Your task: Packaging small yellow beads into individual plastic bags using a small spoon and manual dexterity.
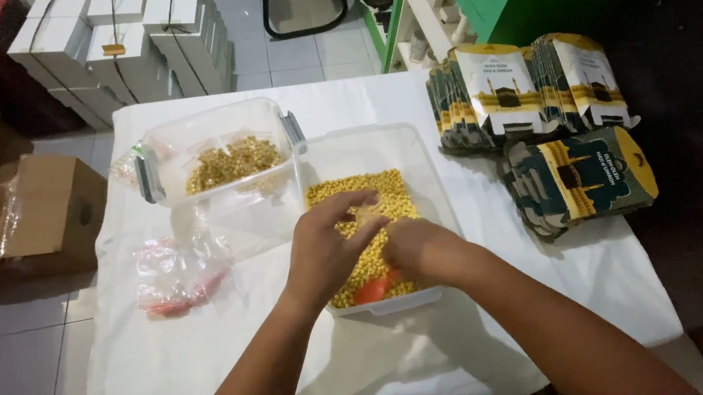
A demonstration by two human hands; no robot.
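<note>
Both my hands hover over a clear plastic tub (439,183) filled with small yellow round pieces (385,188). My left hand (322,251) pinches a small clear plastic bag (367,212) between thumb and fingers. My right hand (421,251) is closed beside it, over an orange scoop (372,289) that lies in the yellow pieces; whether it grips the scoop or the bag I cannot tell. A second clear tub (162,146) with clip handles stands to the left and holds filled small bags (230,161).
A heap of empty small plastic bags (176,276) lies left of the tubs on the white tablecloth (171,366). Stacks of flat printed cartons (574,174) fill the right side. Cardboard boxes (39,212) and white boxes (113,45) stand on the floor at left.
</note>
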